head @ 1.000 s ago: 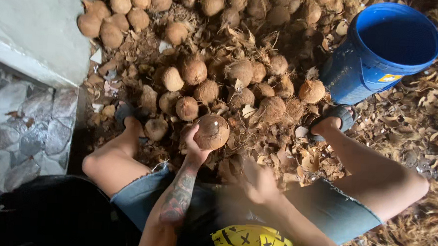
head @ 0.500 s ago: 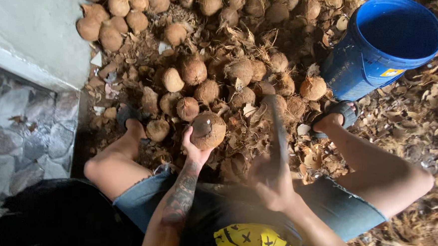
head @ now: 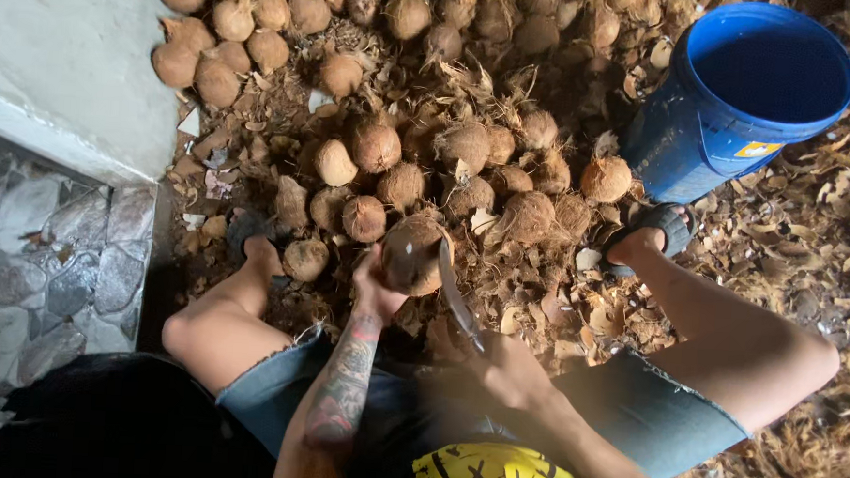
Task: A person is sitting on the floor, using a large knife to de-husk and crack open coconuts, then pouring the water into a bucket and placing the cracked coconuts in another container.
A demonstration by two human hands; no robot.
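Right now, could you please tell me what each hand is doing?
Left hand: closed around a husked coconut.
Right hand: closed on the handle of a knife, blade against the coconut.

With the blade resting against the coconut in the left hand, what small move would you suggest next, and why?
Probably turn the coconut slightly in the left hand before striking. The knife, held in the right hand, meets the husk at its right edge, close to the gripping fingers. Turning would offer the blade a side further from them.
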